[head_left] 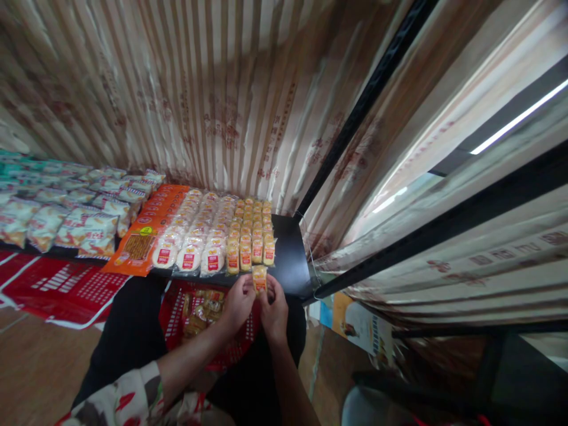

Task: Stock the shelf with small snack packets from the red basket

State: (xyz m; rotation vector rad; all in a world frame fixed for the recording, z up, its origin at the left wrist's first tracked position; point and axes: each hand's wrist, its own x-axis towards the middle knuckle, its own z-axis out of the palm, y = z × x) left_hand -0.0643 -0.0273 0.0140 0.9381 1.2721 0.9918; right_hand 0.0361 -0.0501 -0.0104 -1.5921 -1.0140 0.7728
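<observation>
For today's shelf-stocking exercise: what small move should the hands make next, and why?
Probably set the small yellow packet, pinched by the left hand and right hand, at the front of the yellow rows; it hovers just before the shelf edge.

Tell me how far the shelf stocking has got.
Done: rows of round white snack packs and small yellow packs already fill the black shelf. In hand: the left hand and right hand together hold one small yellow pack at the shelf's front edge. Left: more packs lie in the red basket below.
</observation>
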